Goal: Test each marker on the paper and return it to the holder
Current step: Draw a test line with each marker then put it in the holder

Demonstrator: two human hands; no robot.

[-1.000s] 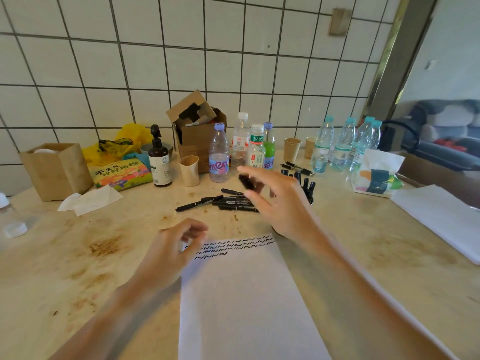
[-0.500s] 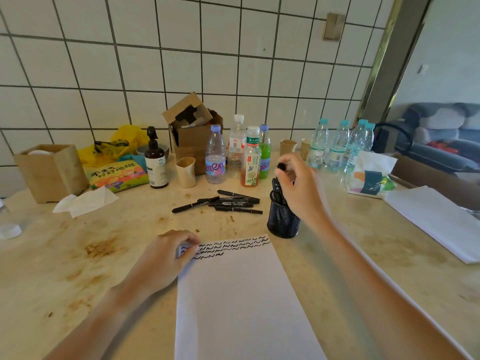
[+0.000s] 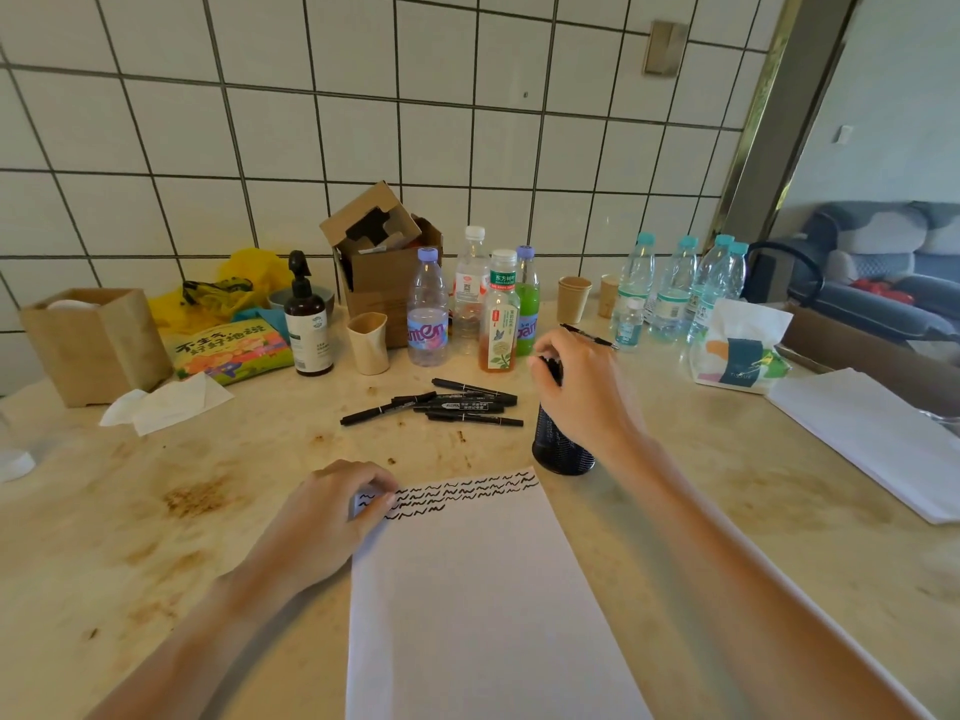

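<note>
Right hand (image 3: 576,387) fingers clamped on marker (image 3: 551,367) atop mesh holder (image 3: 558,449) | left hand (image 3: 332,517) fingers curled, pinning paper (image 3: 467,589) corner | untested markers (image 3: 452,405) lie leftward on worktop (image 3: 727,485) | risk: off-centre push tips holder.

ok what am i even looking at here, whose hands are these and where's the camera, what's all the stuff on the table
There is no machine here. A person wears one wide-angle camera on the head, so you look down along both arms. The left hand presses down the corner of the paper, which carries rows of black squiggles. The right hand is at the top of the black mesh holder, closed on a marker going in. Loose markers lie on the table; bottles, paper cups and a cardboard box stand behind.
</note>
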